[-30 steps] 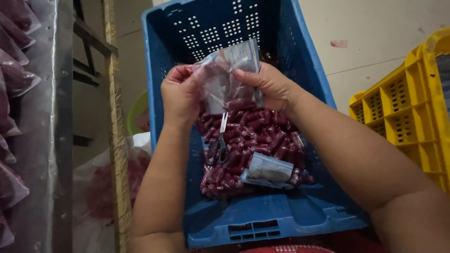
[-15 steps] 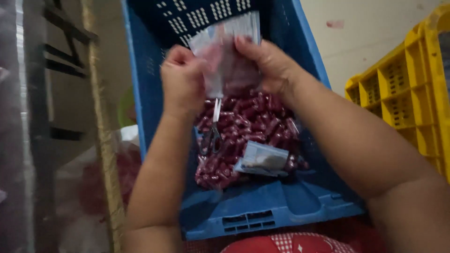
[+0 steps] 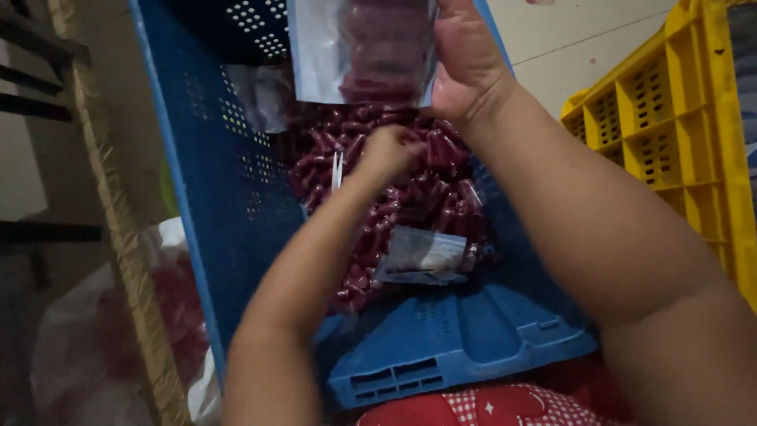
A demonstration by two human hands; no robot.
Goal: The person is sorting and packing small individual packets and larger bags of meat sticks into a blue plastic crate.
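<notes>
Overhead, the right hand [image 3: 467, 67] grips a clear plastic bag [image 3: 359, 51] by its right edge, holding it upright at twelve o'clock above a blue crate [image 3: 441, 347]; dark red pieces fill the bag's lower part. Below it, at about six o'clock from the bag, the left hand [image 3: 388, 151] reaches down into the heap of small red wrapped pieces [image 3: 410, 205] in the crate, fingers curled among them; whether they pinch any cannot be told. Scissors [image 3: 337, 170] lie just beside that hand at nine o'clock, mostly hidden. A flat bluish packet [image 3: 422, 256] rests on the heap at six o'clock. A yellow crate [image 3: 670, 134] stands at three o'clock.
</notes>
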